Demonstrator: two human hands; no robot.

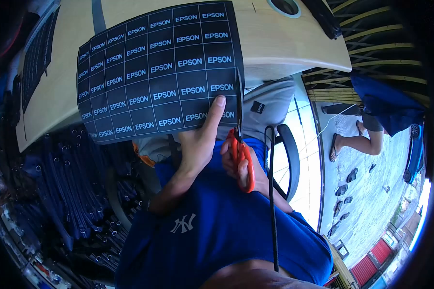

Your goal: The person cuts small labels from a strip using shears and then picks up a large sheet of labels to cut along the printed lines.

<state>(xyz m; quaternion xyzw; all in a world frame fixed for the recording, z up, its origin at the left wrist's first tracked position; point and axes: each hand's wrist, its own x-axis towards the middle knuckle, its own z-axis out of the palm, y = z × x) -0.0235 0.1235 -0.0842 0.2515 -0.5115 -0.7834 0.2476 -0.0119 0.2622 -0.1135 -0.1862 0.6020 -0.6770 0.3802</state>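
Observation:
A dark sheet (161, 72) printed with rows of white EPSON labels in a grid lies partly over the table edge. My left hand (202, 137) grips its near edge, thumb on top near the right corner and fingers hidden underneath. My right hand (243, 168) is closed round the orange handles of a pair of scissors (243, 159). The dark blades point away from me along the sheet's right edge, with a narrow strip of the sheet to their right. A small cut EPSON label (257, 107) rests on grey cloth beyond the scissors.
The wooden table (294, 43) has a round hole at the back. Dark straps with metal rings (72, 178) hang at the left. A black cord (272, 192) runs down beside my right arm. At the right are a seated person's legs (359, 142) and several sandals on the ground.

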